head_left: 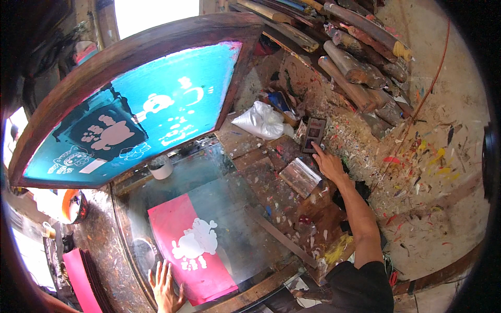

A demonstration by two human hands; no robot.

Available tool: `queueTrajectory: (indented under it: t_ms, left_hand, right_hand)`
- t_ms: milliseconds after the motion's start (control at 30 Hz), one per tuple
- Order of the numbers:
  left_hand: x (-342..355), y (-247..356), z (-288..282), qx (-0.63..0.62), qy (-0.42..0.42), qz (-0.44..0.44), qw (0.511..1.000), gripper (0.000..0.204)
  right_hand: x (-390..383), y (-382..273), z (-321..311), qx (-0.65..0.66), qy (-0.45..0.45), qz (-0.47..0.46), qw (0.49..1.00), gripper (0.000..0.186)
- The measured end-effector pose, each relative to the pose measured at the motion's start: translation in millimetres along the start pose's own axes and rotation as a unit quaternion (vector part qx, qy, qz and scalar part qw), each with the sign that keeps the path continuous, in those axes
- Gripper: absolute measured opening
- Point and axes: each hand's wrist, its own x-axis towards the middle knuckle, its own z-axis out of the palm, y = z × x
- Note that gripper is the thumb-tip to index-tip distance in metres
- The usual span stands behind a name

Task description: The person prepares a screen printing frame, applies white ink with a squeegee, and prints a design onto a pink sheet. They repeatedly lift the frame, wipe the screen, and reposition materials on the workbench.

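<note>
My right hand (330,164) reaches out on the right with its index finger extended, the tip on the screen of a phone (314,134) propped against the wall. It holds nothing. My left hand (166,290) lies with fingers spread at the near left edge of a pink sheet (172,221) printed with a white cartoon shape (197,241). The sheet rests on a glass plate (250,224) set in the worktable. Above it stands a raised screen-printing frame (151,36) with blue mesh (172,78), where pale cartoon stencils and a dark wet-looking patch show.
A roll of tape (160,168) sits below the frame. A white plastic bag (261,121) and a wood-backed block (300,177) lie farther right, beside a flat strip (282,236). Several wooden-handled squeegees (355,68) line the paint-spattered wall. Pink sheets (83,281) stack at left near an orange-rimmed bowl (73,205).
</note>
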Motion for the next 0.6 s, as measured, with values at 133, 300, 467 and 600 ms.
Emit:
queueTrajectory:
  t_ms: [133, 300, 467, 600]
  left_hand:
    - [-2.3, -1.2, -1.5, 0.004, 0.007, 0.0, 1.0, 0.08]
    - [-0.2, -1.8, 1.4, 0.005, 0.003, 0.001, 1.0, 0.08]
    - [-2.5, -2.6, 0.0, 0.014, -0.002, -0.004, 1.0, 0.081]
    - [0.2, 3.2, -4.8, 0.005, 0.002, 0.002, 1.0, 0.081]
  right_hand:
    - [8.8, -18.0, -17.8, 0.05, -0.052, 0.091, 0.993, 0.062]
    - [5.8, -0.7, -4.7, 0.032, 0.009, 0.08, 0.996, 0.061]
    - [-1.4, -10.0, -6.2, -0.024, -0.046, 0.054, 0.997, 0.055]
    - [-5.3, 0.0, 4.6, -0.013, 0.01, 0.026, 1.0, 0.052]
